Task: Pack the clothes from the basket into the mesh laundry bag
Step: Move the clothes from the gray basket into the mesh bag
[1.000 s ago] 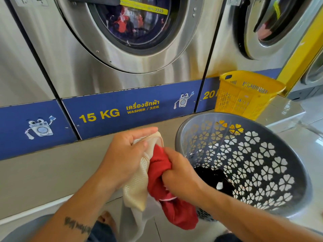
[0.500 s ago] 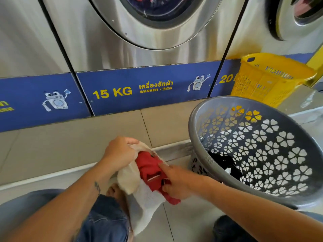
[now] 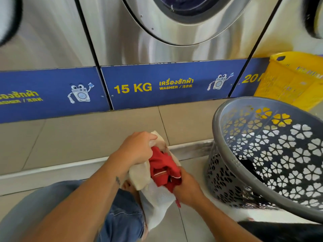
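Brightness: bright, even daylight-like light; no dim zones.
Source: probably from the right, where the floor beside the grey basket washes out pale.
Glare: soft vertical streaks on the steel washer front; a bright band along the door ring.
Shadows: faint; a soft one under the grey basket's near wall.
Blur: slight motion softness overall; yellow basket and the leftmost panel lettering smeared.
Distortion: wide-angle bowing; panel seams lean outward, blue strip curves.
Focus: centre sharpest; forearms at the bottom edge soft.
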Demonstrator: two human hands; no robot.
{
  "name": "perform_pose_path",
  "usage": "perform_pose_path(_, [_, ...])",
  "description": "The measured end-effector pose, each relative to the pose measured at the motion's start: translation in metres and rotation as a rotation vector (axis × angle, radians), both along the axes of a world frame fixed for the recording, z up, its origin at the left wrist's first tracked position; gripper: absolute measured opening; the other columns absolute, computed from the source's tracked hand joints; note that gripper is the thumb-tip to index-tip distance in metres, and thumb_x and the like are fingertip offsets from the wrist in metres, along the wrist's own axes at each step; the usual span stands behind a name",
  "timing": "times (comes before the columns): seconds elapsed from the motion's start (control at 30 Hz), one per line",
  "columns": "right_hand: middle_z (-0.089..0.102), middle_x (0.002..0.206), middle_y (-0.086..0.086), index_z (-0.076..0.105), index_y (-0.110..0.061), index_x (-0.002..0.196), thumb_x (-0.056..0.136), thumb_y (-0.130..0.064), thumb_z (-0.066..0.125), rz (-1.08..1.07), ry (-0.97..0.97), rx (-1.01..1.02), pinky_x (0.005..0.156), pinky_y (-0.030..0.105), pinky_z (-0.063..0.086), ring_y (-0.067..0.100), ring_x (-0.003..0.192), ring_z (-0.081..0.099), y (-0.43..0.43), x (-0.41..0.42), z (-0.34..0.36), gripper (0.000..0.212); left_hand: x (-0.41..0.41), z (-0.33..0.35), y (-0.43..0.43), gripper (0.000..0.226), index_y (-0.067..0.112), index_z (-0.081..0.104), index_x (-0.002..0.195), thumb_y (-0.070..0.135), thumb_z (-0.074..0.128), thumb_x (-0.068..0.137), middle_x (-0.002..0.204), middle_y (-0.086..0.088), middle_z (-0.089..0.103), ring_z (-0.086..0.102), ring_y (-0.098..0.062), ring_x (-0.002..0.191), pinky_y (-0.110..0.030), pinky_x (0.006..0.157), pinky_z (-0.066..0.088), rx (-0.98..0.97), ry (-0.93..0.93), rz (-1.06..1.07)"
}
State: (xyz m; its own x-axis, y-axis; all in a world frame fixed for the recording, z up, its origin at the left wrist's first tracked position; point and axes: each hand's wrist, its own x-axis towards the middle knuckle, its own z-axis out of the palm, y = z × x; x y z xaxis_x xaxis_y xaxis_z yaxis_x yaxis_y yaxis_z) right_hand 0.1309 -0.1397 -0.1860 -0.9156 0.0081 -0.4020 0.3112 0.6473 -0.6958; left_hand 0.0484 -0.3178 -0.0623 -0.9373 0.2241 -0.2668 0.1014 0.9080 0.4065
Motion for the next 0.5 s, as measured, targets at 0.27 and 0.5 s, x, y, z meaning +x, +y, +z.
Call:
perform_pose_path(0.27, [0.068,0.094,-0.007,0.068,-0.029,0.107,0.083,-0.007,0.052,0.012,0.387,-0.016,0.071,0.026,0.052,0.014,0.083,0.061,-0.027,-0.034,0.054,0.036,-0.008,0.009,0.000,0.065,0.034,0.053,0.137,0.004,0.050,0.079,0.144,-0.005,0.051,0.049,-0.028,0.127,-0.039,0.104,0.043,0.026,-0.091,0.051])
perform_pose_path(0.5, [0.050,0.148,0.000,0.039,-0.030,0.151,0.093,-0.006,0.054,0.471,-0.129,0.146,0.111,0.041,0.045,0.029,0.132,0.051,-0.028,-0.013,-0.003,0.065,-0.011,0.008,-0.012,0.060,0.028,0.052,0.139,0.006,0.057,0.084,0.147,-0.005,0.046,0.049,-0.029,0.127,-0.038,0.104,0.043,0.041,-0.151,0.184])
